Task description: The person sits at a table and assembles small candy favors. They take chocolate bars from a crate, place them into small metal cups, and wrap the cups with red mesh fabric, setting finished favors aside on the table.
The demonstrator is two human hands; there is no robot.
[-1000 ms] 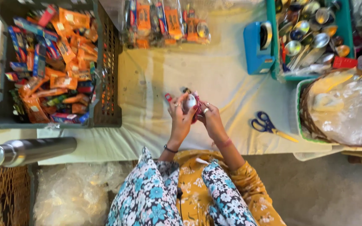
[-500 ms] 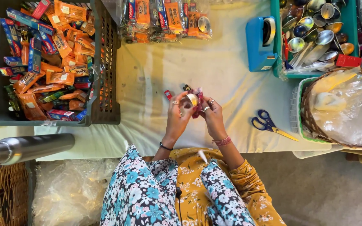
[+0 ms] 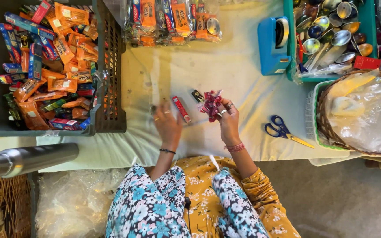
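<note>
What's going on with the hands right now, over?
Right hand pinching red patterned bundle. Left hand open over cloth, beside small red tube. Nothing blocking.

A dark plastic crate (image 3: 111,66) at upper left held a heap of orange sachets (image 3: 69,15) and blue and red cartons (image 3: 12,24); clear bags of orange and blue packets (image 3: 173,20) lay at the top of the cloth; a small red carton (image 3: 181,109) and a small dark packet (image 3: 198,96) lay between the hands; the right hand (image 3: 228,121) gripped a crumpled red patterned wrapper (image 3: 211,104).
</note>
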